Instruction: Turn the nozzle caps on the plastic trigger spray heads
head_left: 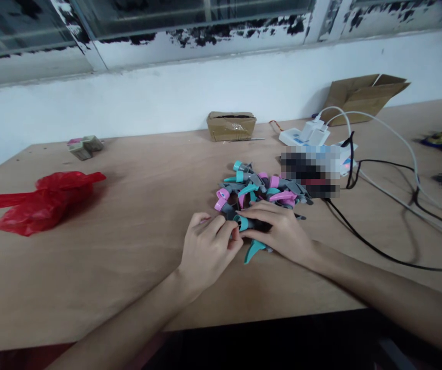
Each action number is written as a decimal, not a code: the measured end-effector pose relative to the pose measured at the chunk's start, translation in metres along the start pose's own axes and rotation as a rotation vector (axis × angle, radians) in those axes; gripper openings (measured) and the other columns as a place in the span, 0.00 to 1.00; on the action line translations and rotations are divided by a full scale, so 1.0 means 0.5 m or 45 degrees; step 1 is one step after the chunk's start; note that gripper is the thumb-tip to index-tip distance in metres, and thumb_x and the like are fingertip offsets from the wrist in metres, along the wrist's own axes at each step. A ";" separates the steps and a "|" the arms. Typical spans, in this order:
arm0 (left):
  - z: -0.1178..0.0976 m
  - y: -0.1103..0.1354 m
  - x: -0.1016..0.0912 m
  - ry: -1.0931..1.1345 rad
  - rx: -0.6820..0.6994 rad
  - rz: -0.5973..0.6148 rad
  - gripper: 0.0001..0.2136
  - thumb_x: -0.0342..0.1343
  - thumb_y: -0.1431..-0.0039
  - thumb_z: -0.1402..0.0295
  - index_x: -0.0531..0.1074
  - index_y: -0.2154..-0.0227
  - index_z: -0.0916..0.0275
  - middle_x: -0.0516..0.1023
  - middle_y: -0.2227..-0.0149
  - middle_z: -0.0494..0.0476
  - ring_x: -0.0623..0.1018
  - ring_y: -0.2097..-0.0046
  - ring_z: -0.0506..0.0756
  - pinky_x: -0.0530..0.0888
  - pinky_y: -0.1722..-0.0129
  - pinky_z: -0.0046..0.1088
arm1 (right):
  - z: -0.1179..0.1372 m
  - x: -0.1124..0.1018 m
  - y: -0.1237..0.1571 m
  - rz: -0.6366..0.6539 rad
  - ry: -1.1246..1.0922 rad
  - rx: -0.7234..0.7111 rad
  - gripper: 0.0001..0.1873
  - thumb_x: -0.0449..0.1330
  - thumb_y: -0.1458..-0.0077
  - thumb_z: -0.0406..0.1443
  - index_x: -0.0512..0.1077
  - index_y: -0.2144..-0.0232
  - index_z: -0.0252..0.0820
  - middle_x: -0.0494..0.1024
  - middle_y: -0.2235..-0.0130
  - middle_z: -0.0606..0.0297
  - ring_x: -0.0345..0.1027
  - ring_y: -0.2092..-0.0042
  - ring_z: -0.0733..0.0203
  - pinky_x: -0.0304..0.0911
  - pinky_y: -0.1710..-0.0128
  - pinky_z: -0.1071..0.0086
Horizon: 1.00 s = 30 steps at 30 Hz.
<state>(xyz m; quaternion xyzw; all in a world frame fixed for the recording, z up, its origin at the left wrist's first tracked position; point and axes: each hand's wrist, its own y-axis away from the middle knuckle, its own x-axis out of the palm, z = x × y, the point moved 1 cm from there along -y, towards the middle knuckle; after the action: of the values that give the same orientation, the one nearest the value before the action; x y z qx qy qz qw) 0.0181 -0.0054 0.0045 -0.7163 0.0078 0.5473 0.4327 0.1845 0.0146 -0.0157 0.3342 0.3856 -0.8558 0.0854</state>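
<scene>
At the near edge of a pile (249, 178) of spray heads, the fingers of the right hand (288, 231) are gripping one dark grey spray head (259, 225), whose teal collar (241, 222) is facing leftward. The fingers of the left hand (207, 246) are bending in at the mouth of that collar; whether they are closing on its rim or on some small part cannot be told. Judging by this pose, the step in hand is centring on fine work at the collar's opening, the right hand steadying; the next move is probably calling for a firm hold on the body and a precise touch at the mouth. Below the right hand, a teal trigger (255, 251) is jutting out. Just beyond, other spray heads with teal and pink parts are lying tangled on the table (147, 180). Farther out, a red plastic bag (47, 203) is lying well to the left, a small cardboard box (231, 128) is standing near the wall (147, 97), and a white power strip (290, 136) is sitting to the right.
</scene>
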 end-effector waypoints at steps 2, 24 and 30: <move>0.001 0.000 0.001 -0.006 0.004 0.009 0.08 0.50 0.47 0.75 0.71 0.78 0.63 0.68 0.81 0.48 0.67 0.76 0.49 0.65 0.62 0.31 | 0.002 0.000 -0.001 0.001 0.005 -0.014 0.13 0.61 0.51 0.36 0.72 0.60 0.37 0.78 0.62 0.59 0.70 0.59 0.58 0.67 0.58 0.61; 0.059 -0.021 -0.021 0.476 -0.482 0.064 0.03 0.53 0.51 0.72 0.71 0.77 0.61 0.56 0.83 0.44 0.61 0.79 0.47 0.62 0.74 0.25 | 0.008 -0.007 -0.002 -0.059 -0.150 0.194 0.16 0.65 0.56 0.39 0.74 0.63 0.40 0.78 0.63 0.62 0.70 0.57 0.59 0.66 0.54 0.62; 0.048 -0.022 -0.013 1.111 -0.638 0.278 0.05 0.51 0.48 0.72 0.71 0.75 0.62 0.57 0.83 0.46 0.59 0.79 0.46 0.57 0.80 0.22 | 0.015 -0.014 -0.004 -0.035 -0.367 0.198 0.17 0.65 0.55 0.38 0.72 0.60 0.45 0.76 0.58 0.63 0.70 0.56 0.59 0.66 0.54 0.62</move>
<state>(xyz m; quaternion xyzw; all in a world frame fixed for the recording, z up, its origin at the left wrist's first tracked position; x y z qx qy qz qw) 0.0019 0.0135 0.0159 -0.9548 0.1311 0.2244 0.1444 0.1854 0.0100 -0.0063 0.2083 0.3064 -0.9232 0.1021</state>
